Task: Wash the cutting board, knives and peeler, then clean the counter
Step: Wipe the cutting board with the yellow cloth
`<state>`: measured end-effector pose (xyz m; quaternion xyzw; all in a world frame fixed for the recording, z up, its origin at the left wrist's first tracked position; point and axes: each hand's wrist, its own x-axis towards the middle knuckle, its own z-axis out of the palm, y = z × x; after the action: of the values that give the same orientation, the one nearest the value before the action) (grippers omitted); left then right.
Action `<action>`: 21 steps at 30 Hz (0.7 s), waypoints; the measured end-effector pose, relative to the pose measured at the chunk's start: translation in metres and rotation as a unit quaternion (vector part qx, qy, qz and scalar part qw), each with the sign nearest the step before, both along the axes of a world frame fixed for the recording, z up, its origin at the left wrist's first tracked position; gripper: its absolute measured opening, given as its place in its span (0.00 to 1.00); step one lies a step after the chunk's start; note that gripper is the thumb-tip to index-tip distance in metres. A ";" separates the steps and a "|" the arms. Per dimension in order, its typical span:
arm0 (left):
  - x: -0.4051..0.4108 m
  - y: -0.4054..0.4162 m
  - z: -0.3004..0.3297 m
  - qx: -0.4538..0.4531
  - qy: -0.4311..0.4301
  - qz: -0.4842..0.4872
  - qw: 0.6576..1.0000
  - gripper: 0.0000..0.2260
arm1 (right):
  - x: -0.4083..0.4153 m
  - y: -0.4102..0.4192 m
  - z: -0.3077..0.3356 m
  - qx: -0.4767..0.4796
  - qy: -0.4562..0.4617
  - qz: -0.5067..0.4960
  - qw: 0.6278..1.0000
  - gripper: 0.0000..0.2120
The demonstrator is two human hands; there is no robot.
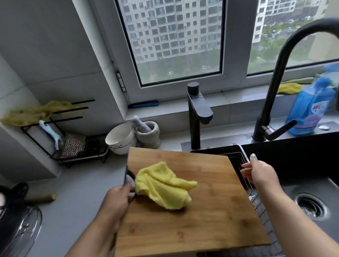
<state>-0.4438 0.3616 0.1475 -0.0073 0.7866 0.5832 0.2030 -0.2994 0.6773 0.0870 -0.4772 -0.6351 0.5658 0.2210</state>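
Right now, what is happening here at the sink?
A person holds a wooden cutting board over the counter edge beside the black sink. The left hand grips the board's left edge at its handle. A yellow cloth lies on the board. The right hand touches the wire rack by the board's right edge.

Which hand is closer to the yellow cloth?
Left. The left hand grips the board's edge right beside the cloth; the right hand is off the board's far side.
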 end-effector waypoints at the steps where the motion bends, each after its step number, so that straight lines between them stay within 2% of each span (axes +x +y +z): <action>1: 0.003 -0.007 0.011 0.019 -0.006 0.010 1.000 0.20 | 0.004 0.004 0.000 0.021 -0.026 0.000 0.999 0.23; 3: 0.009 -0.017 0.029 0.042 -0.009 0.024 0.999 0.19 | 0.009 0.010 0.004 0.055 -0.116 0.017 0.992 0.25; 5: 0.011 -0.020 0.034 0.058 -0.011 0.035 0.998 0.19 | 0.010 0.015 0.008 0.052 -0.189 0.046 0.980 0.32; 8: 0.014 -0.010 0.026 0.073 -0.024 0.032 0.997 0.20 | 0.011 0.028 0.012 -0.040 -0.139 0.051 0.988 0.42; 10: 0.017 0.004 0.012 0.074 -0.030 0.027 0.996 0.19 | 0.017 0.043 0.010 -0.071 -0.120 0.028 0.990 0.52; 12: 0.022 0.019 -0.009 0.050 -0.016 0.014 0.998 0.18 | 0.024 0.066 -0.014 -0.093 -0.119 0.020 0.988 0.57; 14: 0.025 0.032 -0.030 0.001 0.018 0.002 1.000 0.18 | 0.035 0.086 -0.040 -0.118 -0.122 -0.001 0.986 0.58; 16: 0.024 0.038 -0.051 -0.103 0.071 -0.007 0.992 0.20 | 0.044 0.088 -0.045 -0.126 -0.126 -0.024 0.984 0.61; 19: 0.019 0.042 -0.079 -0.317 0.133 -0.052 0.938 0.24 | 0.048 0.080 -0.036 -0.110 -0.134 -0.044 0.984 0.57; 21: 0.017 0.047 -0.090 -0.380 0.147 -0.062 0.911 0.22 | 0.046 0.074 -0.027 -0.101 -0.135 -0.046 0.985 0.55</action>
<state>-0.4268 0.4088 0.0572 0.0506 0.9686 0.2209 0.1025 -0.2533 0.7509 0.0598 -0.5977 -0.5761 0.5467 0.1096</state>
